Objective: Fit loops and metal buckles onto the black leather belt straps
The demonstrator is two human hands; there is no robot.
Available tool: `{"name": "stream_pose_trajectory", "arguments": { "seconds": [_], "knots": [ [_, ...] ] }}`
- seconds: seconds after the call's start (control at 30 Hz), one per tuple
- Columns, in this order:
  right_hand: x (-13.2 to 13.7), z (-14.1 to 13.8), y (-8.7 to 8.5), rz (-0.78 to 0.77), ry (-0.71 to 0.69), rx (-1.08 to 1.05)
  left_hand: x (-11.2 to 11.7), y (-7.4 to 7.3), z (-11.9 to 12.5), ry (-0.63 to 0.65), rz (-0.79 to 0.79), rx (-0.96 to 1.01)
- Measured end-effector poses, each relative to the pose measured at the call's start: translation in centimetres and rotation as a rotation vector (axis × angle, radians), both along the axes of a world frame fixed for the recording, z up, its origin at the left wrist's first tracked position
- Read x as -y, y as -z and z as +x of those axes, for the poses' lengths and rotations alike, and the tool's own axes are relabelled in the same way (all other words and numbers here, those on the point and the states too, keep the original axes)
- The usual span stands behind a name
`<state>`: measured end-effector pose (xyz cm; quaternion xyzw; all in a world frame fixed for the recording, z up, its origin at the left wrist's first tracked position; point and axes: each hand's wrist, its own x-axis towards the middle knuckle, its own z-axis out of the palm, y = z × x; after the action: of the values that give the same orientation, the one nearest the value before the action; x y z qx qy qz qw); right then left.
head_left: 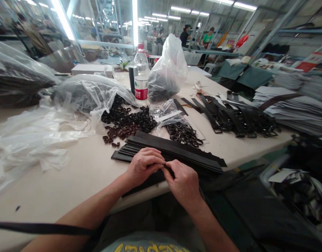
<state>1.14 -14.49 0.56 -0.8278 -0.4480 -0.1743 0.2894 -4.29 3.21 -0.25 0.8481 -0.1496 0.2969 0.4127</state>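
My left hand [145, 164] and my right hand [184, 180] meet at the front edge of the table, fingertips pinched together. Between them is a dark strap [170, 170], mostly covered by the fingers. Just behind the hands lies a stack of flat black strips [176, 150], side by side and partly overlapping. Beyond the stack are a pile of small black loops [139, 119], a smaller heap of brown loops [121, 133] and more dark loops [184, 133] on a plastic bag.
A plastic bottle [141, 77] stands at the back beside a knotted white bag [167, 73]. Buckled black belts [229, 115] lie at the right, near stacked sheets [281, 105]. Crumpled clear plastic [32, 136] covers the left. A black band [42, 228] crosses the lower left.
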Motion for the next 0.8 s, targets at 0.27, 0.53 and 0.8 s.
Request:
{"name": "stream_pose_trajectory", "arguments": {
  "seconds": [0.27, 0.53, 0.8],
  "knots": [
    [3.2, 0.3, 0.1, 0.032, 0.106, -0.071, 0.0, -0.9, -0.8, 0.095, -0.098, -0.086],
    [13.2, 1.7, 0.8, 0.033, 0.421, 0.068, 0.7, -7.9, -4.0, 0.658, -0.181, -0.454],
    [18.6, 0.6, 2.5, -0.031, 0.529, 0.074, -1.5, -9.8, -2.7, 0.475, -0.193, -0.518]
  ]
}}
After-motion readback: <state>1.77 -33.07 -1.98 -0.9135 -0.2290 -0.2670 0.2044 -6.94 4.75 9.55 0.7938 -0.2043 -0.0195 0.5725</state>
